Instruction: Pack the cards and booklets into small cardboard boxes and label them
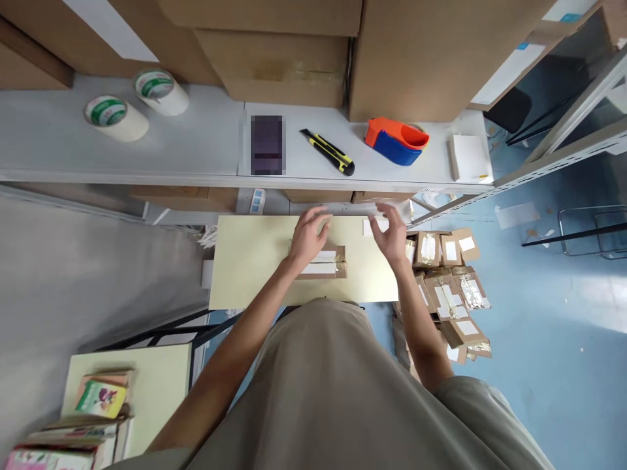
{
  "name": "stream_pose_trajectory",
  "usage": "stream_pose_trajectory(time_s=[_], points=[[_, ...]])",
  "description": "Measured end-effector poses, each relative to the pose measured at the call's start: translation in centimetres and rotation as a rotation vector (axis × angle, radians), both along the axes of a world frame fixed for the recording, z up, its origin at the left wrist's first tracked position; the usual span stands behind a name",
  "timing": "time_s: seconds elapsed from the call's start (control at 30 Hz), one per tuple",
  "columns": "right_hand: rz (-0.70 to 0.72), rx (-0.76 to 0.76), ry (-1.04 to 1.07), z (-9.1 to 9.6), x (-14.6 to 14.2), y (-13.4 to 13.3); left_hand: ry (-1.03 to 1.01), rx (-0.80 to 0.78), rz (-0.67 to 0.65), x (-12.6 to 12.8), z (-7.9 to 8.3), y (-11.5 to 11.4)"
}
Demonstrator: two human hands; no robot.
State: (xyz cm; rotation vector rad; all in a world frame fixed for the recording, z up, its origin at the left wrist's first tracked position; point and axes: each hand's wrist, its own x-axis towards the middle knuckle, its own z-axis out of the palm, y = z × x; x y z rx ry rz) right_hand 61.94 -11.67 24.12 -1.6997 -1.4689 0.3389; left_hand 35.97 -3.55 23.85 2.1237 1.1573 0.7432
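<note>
A small cardboard box [341, 269] with white labels and shiny tape lies on the pale yellow table [245, 261]. My left hand [307, 236] is over the left end of the box and hides part of it. Its thumb and fingers are curved and apart, with nothing between them. To the right of the box, my right hand [390, 236] is raised near the table's far right corner, also open and holding nothing. Beside its thumb lies a white paper slip [371, 228], partly covered by the hand.
On the grey shelf [196, 140] are two tape rolls [117, 121], a yellow-black utility knife [329, 153], an orange-blue tape dispenser [396, 141] and a white paper stack [469, 158]. Large cartons [279, 65] stand behind. Taped boxes [448, 294] pile up at right; books [102, 398] lie lower left.
</note>
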Motion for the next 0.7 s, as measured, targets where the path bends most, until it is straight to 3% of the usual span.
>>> stream_pose_trajectory(time_s=[0.1,0.17,0.27,0.37,0.53,0.7], points=[[-0.019,0.116,-0.137,4.8,3.0,4.3,-0.109,0.123,-0.063,4.0,3.5,2.7],[-0.032,0.132,-0.237,6.9,4.8,7.2,-0.156,0.19,-0.095,6.3,5.6,4.1],[-0.045,0.123,-0.357,7.7,7.3,11.4,-0.2,0.251,-0.131,8.9,8.3,5.4],[-0.054,0.064,-0.421,6.5,8.8,14.5,-0.236,0.285,-0.148,10.3,10.0,5.7],[-0.037,0.015,-0.437,5.2,9.1,15.9,-0.257,0.258,-0.117,10.0,9.8,4.4],[-0.072,0.032,-0.337,5.4,6.5,11.5,-0.317,0.11,-0.041,7.8,6.7,1.4]])
